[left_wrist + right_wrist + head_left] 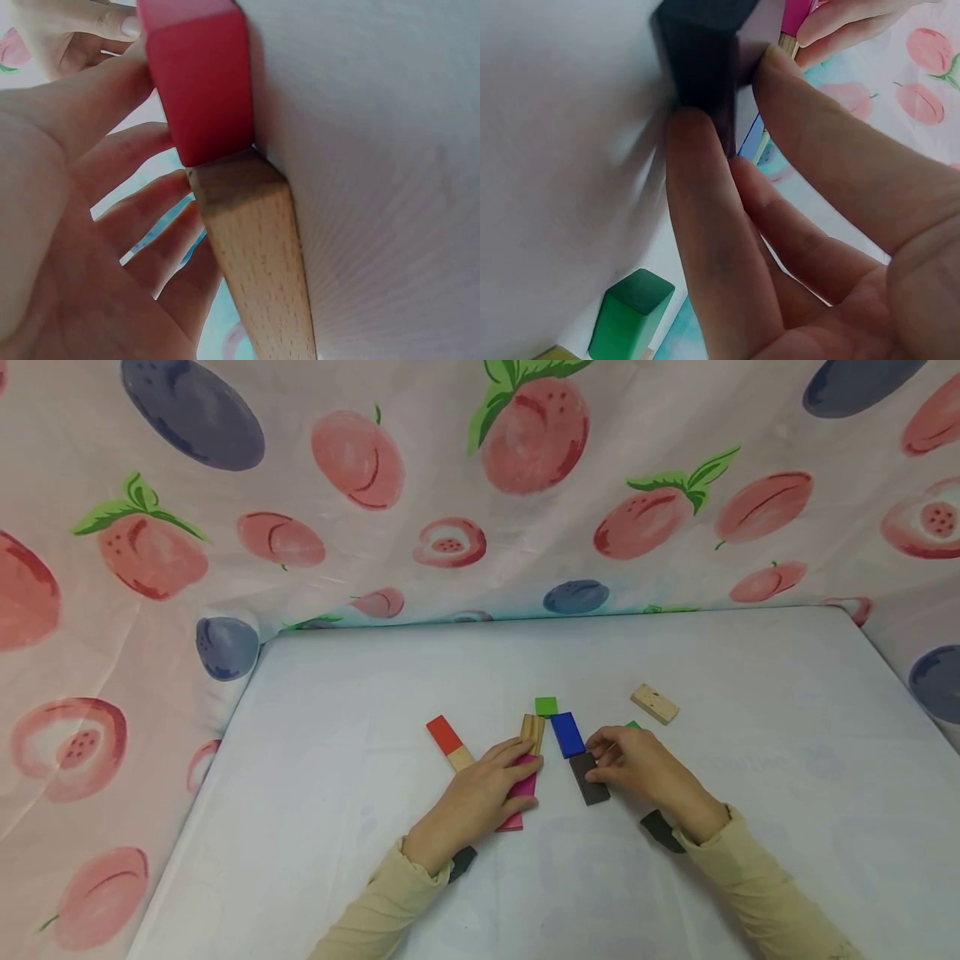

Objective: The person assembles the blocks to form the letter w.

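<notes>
My left hand (480,793) lies over a magenta block (523,783), its fingers extended and touching it. Wooden blocks (533,727) extend beyond the magenta one, and a pinkish-red block (512,823) shows below. In the left wrist view a red block (199,90) meets a wooden block (259,255) end to end beside the palm. My right hand (645,768) pinches a black block (588,781) between thumb and fingers; the right wrist view shows this black block (701,52) close up. A blue block (567,735) adjoins its far end.
An orange-red block (444,734) and a light wooden piece (461,759) slant at the left. A green block (546,705) stands at the top of the arrangement. Farther right lies a plain wooden block (655,703). Another green block (632,311) is partly hidden behind my right hand.
</notes>
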A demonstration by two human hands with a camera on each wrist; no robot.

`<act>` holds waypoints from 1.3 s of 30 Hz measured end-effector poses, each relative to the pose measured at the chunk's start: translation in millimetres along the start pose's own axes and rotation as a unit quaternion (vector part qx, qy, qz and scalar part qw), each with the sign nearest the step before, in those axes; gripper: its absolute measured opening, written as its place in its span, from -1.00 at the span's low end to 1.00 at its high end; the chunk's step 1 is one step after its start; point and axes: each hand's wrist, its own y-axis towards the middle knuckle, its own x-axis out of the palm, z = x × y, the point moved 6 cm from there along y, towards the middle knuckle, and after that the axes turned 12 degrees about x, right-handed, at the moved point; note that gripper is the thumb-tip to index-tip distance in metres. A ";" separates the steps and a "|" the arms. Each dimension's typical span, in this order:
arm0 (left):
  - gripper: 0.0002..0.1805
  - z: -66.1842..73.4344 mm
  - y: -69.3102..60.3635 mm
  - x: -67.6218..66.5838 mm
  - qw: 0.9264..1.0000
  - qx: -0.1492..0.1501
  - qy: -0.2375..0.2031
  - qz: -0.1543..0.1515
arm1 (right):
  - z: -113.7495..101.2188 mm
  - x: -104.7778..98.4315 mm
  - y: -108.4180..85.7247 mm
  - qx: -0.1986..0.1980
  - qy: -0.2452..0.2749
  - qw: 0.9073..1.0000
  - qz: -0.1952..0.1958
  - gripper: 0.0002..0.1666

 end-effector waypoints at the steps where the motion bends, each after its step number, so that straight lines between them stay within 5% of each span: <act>1: -0.42 0.1 0.0 -0.2 1.000 -0.001 0.000 -0.001 | -0.2 0.0 0.0 -0.001 -0.001 1.000 -0.001 -0.64; 39: -0.41 -0.5 0.0 0.5 1.000 -0.007 0.000 -0.009 | -8.7 1.5 0.1 -0.010 -0.012 1.000 -0.002 -0.47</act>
